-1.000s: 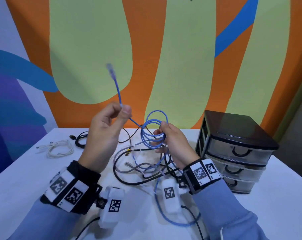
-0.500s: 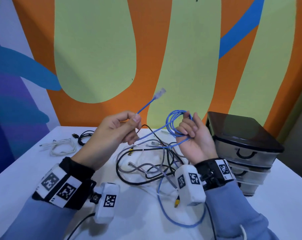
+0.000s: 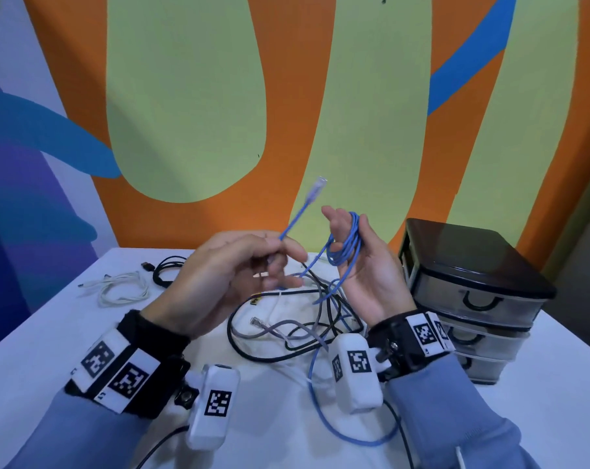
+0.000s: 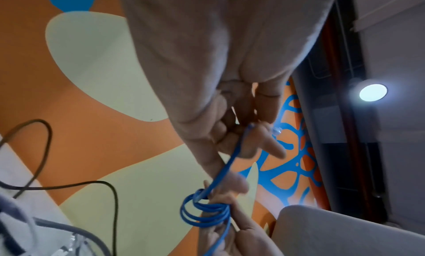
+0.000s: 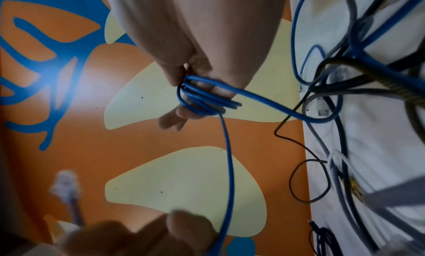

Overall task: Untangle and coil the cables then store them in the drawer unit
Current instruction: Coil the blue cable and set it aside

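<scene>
— Cable first: where is the blue cable point(image 3: 346, 247)?

— Up in the air over the tabletop point(image 3: 66, 333), between both hands. Several loops of it sit around the fingers point(image 3: 334, 221) of the right hand point(image 3: 364, 269), palm turned up. In the right wrist view the coil point(image 5: 202, 100) wraps those fingers, which look only loosely bent inside it.

— And the left hand point(image 3: 225, 279)?

— Its thumb and fingers pinch the free end of the blue cable, just short of the clear plug point(image 3: 315, 189), which points up toward 1 o'clock. A short run of cable goes from that pinch across to the coil; the left wrist view shows it point(image 4: 227, 167) leading straight into the loops.

— Does the rest of it hang free?

— No, a length drops from the coil toward 6 o'clock and curves across the tabletop near the right wrist. It passes through a tangle of black and grey cables point(image 3: 286, 326) lying below the hands.

— Anything further out?

— A coiled white cable point(image 3: 124, 289) lies at 9 o'clock from the hands, with a black cable point(image 3: 165, 272) just beside it. The drawer unit point(image 3: 469, 299) stands at 3 o'clock, dark-topped, its three visible drawers shut.
</scene>
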{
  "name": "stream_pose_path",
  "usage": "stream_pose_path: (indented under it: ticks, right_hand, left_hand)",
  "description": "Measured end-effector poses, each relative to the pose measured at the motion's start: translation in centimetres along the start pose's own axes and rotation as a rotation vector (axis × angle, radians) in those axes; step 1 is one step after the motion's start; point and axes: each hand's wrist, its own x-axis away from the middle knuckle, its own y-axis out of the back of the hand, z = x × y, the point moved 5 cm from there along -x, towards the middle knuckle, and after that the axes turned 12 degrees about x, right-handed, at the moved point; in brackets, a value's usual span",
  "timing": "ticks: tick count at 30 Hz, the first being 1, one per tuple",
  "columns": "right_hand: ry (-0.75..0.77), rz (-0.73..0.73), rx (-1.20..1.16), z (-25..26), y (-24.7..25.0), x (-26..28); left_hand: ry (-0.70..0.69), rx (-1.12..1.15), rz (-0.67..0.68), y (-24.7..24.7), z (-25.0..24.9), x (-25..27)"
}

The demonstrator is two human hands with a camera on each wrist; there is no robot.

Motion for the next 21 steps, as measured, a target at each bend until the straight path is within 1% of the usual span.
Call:
stream_pose_path:
  ticks: [3, 6, 9, 11, 13, 14, 15, 17, 18, 21]
  right_hand:
    - [0.005, -0.017, 0.133, -0.6, -0.9, 0.6]
    - [-0.016, 0.02, 0.212, -1.4, -2.2, 1.5]
    - [-0.05, 0.088, 0.278, -2.3, -3.3, 2.1]
    - [-0.057, 0.102, 0.264, -2.7, -3.8, 2.4]
    - [-0.041, 0.109, 0.219, -2.9, -4.2, 2.5]
    - [-0.036, 0.109, 0.216, -3.0, -4.3, 2.5]
    - [-0.033, 0.111, 0.218, -3.2, -4.3, 2.4]
    - [-0.029, 0.119, 0.214, -3.6, -4.3, 2.2]
    - [-0.032, 0.121, 0.21, -3.8, -4.3, 2.2]
    - [-0.071, 0.128, 0.242, -4.5, -4.3, 2.1]
  left_hand:
    - [-0.007, -0.114, 0.123, -1.3, 0.2, 0.7]
    - [-0.072, -0.186, 0.154, -1.9, 0.4, 0.8]
    - [-0.186, -0.298, 0.079, -1.8, 0.6, 0.3]
    - [-0.292, -0.432, -0.025, -1.4, 0.8, 0.0]
    - [-0.391, -0.68, -0.137, -1.1, 0.9, 0.1]
    - [-0.404, -0.794, -0.142, -1.2, 1.0, 0.0]
    - [-0.373, -0.835, -0.118, -1.2, 1.1, -0.1]
    - [-0.257, -0.745, -0.026, -1.2, 1.5, -0.5]
    - [-0.229, -0.703, 0.002, -1.0, 1.6, -0.7]
    - [-0.172, -0.618, 0.008, -0.5, 2.1, -1.0]
